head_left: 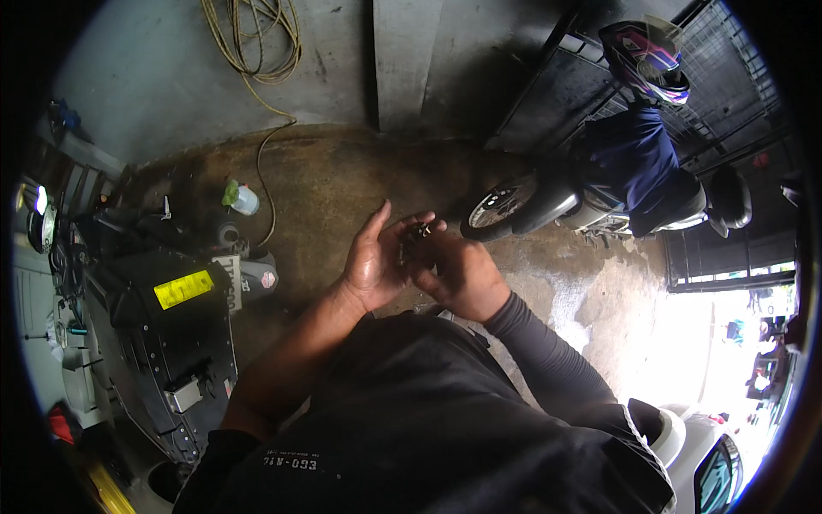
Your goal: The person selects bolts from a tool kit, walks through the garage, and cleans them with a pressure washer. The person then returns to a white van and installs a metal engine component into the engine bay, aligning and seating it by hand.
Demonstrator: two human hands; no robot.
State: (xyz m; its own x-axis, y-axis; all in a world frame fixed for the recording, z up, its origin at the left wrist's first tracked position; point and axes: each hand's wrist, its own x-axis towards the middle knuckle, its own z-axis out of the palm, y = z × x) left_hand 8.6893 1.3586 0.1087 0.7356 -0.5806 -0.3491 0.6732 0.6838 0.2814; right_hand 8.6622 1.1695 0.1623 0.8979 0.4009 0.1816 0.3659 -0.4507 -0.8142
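In front of my body my left hand [370,270] is turned palm up, thumb raised and fingers partly curled. It cradles a few small dark and brass-coloured metal parts [423,230], too small to name. My right hand [469,278] comes over from the right, back of the hand up. Its fingers are bent together into the left palm, touching there, and what they pinch is hidden from view. A dark sleeve covers my right forearm; the left forearm is bare.
On the left stands a black box-like machine [163,343] with a yellow label. Beyond it a white container [245,200] sits on the stained floor [342,171]. A hose [260,171] hangs from the far wall. At right is a motorcycle [548,201] with a helmet [644,64] near it.
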